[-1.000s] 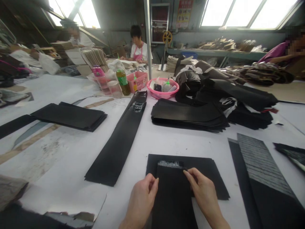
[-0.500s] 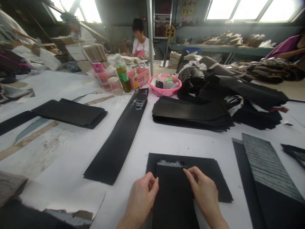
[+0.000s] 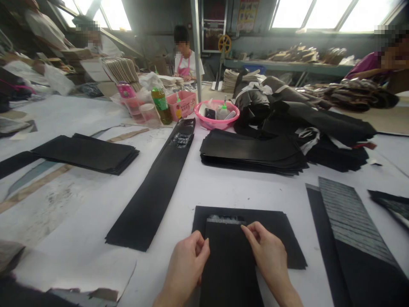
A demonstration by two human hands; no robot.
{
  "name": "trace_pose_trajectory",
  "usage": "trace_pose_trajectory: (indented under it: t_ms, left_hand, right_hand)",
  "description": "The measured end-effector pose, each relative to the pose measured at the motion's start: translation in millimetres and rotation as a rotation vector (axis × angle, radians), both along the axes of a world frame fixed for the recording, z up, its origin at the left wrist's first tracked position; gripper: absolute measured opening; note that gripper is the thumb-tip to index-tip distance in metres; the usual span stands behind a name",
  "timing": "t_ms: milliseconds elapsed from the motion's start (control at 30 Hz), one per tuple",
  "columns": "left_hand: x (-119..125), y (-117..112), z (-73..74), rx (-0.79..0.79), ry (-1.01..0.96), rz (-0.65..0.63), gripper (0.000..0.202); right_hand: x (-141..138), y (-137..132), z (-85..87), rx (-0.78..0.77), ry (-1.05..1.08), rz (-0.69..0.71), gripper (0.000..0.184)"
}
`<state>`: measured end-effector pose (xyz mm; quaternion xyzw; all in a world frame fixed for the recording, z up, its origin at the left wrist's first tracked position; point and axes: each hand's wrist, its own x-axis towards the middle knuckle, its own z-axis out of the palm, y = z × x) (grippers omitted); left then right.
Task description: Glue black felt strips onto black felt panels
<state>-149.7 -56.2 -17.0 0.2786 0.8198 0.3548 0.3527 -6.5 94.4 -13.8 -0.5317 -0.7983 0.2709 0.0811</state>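
Head camera, looking down over a white surface, and both hands are low in the middle of the shot. The left hand sits at the left edge of a narrow black paper panel, its fingers curled in tight and pinching that edge. The right hand mirrors it on the right edge near the top corner, fingers narrow, tips closed on the paper.

The panel lies flat on a wider black rectangular sheet, nearest the person. A shiny wet-looking strip shows just past its far end.

Out to the left, a long black paper strip runs away on a slant. Further left sits a low stack of black sheets. Dead ahead is a thicker pile of black sheets, and behind it a pink plastic bowl beside a bottle of amber liquid. On the right lies a black sheet with grey stripes. At the back, a person in a pink apron is seated.
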Motion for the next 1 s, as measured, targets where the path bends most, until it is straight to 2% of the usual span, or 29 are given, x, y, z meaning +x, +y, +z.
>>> trace_pose_trajectory:
  t_ms: [467,1000]
  left_hand:
    - [-1,1,-0.9,-0.036,0.000,-0.019,0.040]
    - [1,2,2.1,-0.041,-0.017,-0.004,0.038]
  right_hand:
    - [-1,0,1.4,0.058,0.034,-0.012,0.032]
    - [-8,3,13.4,-0.014,-0.062,-0.015,0.030]
